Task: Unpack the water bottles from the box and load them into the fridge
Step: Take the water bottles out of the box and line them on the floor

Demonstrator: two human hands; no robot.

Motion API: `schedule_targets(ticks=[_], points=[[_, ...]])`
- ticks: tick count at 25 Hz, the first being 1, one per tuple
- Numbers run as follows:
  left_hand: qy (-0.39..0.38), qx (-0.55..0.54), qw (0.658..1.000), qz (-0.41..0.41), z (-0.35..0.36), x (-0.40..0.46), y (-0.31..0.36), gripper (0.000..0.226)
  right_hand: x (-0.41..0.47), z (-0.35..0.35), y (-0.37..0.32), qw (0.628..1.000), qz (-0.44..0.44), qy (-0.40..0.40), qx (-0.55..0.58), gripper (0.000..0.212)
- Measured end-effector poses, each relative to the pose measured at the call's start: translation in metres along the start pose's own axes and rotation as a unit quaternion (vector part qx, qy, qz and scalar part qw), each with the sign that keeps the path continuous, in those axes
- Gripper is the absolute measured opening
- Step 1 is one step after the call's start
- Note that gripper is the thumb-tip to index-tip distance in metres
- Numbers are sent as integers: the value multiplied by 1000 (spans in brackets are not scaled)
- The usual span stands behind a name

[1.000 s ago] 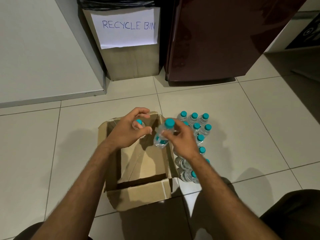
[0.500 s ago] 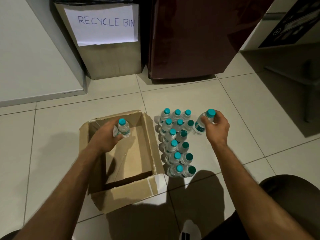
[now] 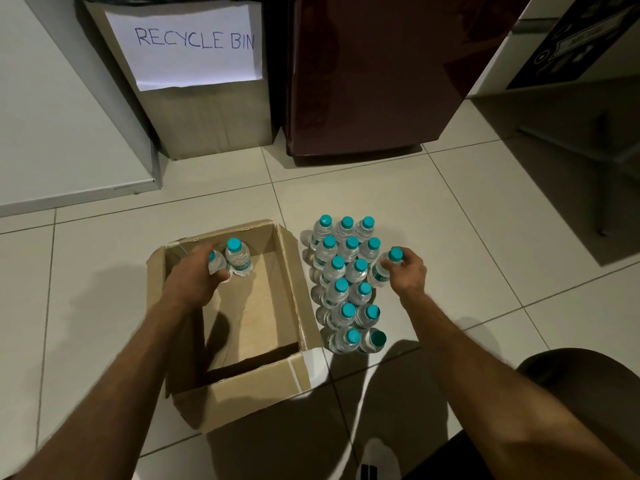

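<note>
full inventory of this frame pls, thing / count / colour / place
cardboard box: 1, brown, open on the floor tiles, lower centre
bottles in box: 2 visible, clear with teal caps, far left corner
bottles on floor: about 14, clear with teal caps, standing in rows right of the box
bottle being placed: 1, clear with teal cap, right edge of the rows
recycle bin: 1, cardboard brown with a white handwritten sign, against the wall at top
fridge: 1, dark maroon, door closed, right of the bin
left hand: in the box, gripping one bottle
right hand: gripping the bottle being placed, near its cap
</note>
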State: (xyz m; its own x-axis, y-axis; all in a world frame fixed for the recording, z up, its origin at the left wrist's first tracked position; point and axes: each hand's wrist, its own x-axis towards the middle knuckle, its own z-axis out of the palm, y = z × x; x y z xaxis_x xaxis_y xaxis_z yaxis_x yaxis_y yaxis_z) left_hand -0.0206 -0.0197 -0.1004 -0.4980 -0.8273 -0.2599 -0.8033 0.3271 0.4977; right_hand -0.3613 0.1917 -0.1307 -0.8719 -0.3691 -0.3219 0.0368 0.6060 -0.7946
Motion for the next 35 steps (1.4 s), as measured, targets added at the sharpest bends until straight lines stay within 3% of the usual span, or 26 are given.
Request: schedule_targets(ticks=[6, 12, 18, 30, 32, 35], points=[[-17, 6, 1000, 2, 6, -2, -3, 63, 3, 11, 15, 998, 1, -32, -46, 35], [-27, 51, 998, 9, 12, 6, -7, 74, 3, 15, 16, 997, -14, -51, -63, 31], [-58, 65, 994, -60, 22, 9, -14, 51, 2, 13, 24, 993, -49, -79, -70, 27], [-52, 18, 996, -67, 23, 5, -11, 38, 2, 10, 24, 990, -54, -111, -72, 28], [-46, -8, 996, -71, 19, 4, -9, 37, 6, 11, 22, 988, -22, -128, -79, 32], [-50, -62, 994, -81, 9, 1, 2, 42, 8, 12, 13, 989, 39, -121, -73, 58]])
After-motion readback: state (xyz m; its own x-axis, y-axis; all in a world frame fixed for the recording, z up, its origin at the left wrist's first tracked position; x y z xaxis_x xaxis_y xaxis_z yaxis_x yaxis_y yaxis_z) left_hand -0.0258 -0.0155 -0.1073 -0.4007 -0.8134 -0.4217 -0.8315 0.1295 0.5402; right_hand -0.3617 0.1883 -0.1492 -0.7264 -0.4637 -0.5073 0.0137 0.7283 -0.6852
